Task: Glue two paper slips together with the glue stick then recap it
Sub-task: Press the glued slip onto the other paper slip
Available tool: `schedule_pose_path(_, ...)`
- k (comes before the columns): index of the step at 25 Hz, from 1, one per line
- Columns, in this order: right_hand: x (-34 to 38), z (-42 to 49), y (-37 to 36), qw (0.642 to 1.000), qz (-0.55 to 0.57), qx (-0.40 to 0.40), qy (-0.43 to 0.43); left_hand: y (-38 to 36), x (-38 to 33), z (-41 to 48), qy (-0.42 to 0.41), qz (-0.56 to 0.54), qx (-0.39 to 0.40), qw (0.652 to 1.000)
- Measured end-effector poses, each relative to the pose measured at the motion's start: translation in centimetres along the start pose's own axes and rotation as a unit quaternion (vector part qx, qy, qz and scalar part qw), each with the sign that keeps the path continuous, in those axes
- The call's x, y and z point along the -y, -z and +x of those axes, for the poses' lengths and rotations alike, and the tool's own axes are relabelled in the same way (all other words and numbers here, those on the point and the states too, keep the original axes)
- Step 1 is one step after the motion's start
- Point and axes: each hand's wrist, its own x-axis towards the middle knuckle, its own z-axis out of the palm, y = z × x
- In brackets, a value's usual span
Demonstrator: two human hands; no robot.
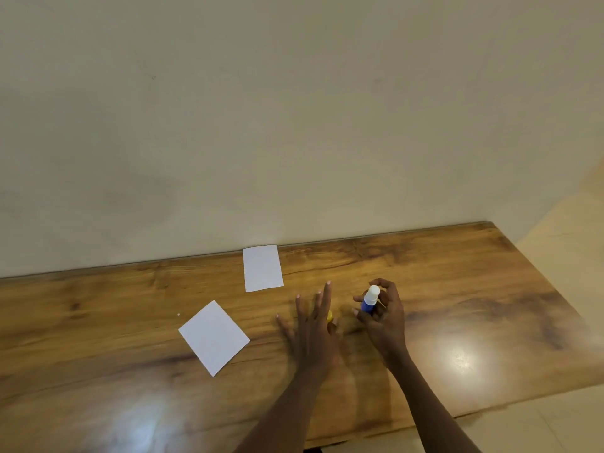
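Two white paper slips lie apart on the wooden table (457, 289): one slip (263, 268) near the wall, the other slip (214, 337) turned at an angle closer to me. My right hand (384, 317) grips a blue glue stick (370, 300) upright, its white top showing. My left hand (312, 328) hovers flat with its fingers spread, just left of the glue stick. A small yellow thing (330, 316), perhaps the cap, peeks out from under its fingers.
A plain beige wall rises right behind the table's far edge. The table's right edge drops to a light tiled floor (562, 243). Lamp glare (461, 358) shines on the wood at the right and the lower left.
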Motion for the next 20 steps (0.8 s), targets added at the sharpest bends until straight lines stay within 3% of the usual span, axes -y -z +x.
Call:
schedule_pose_path(4, -0.9, -0.1, 0.0, 0.997, -0.074, 0.014, -0.012, 0.4, 0.0, -0.1, -0.007, 0.005, 0.026, 1.000)
schedule_pose_path(8, -0.9, 0.0, 0.4, 0.995, -0.086, 0.046, -0.018, 1.7, 0.0, 0.3, -0.015, -0.020, 0.112, 0.993)
schedule_pose_path(11, 0.0, -1.2, 1.4, 0.999, -0.012, 0.045, 0.000, 3.7, 0.8, 0.6, -0.018, -0.164, 0.172, 0.971)
schedule_pose_path(13, 0.9, -2.6, 1.6, 0.997, -0.043, -0.052, 0.049, 5.4, 2.2, 0.6, -0.019, -0.284, 0.164, 0.944)
schedule_pose_path(16, 3.4, -3.6, -0.2, 0.926, -0.251, -0.191, 0.207, 7.8, 5.3, 1.0, -0.034, -0.282, 0.108, 0.953)
schedule_pose_path(18, 5.3, -3.3, -3.7, 0.869, -0.335, -0.164, 0.324, 9.1, 7.4, 2.0, -0.035, -0.194, 0.074, 0.978)
schedule_pose_path(20, 6.6, -2.1, -8.3, 0.859, -0.372, -0.106, 0.335, 10.0, 8.8, 3.3, -0.028, -0.060, 0.065, 0.996)
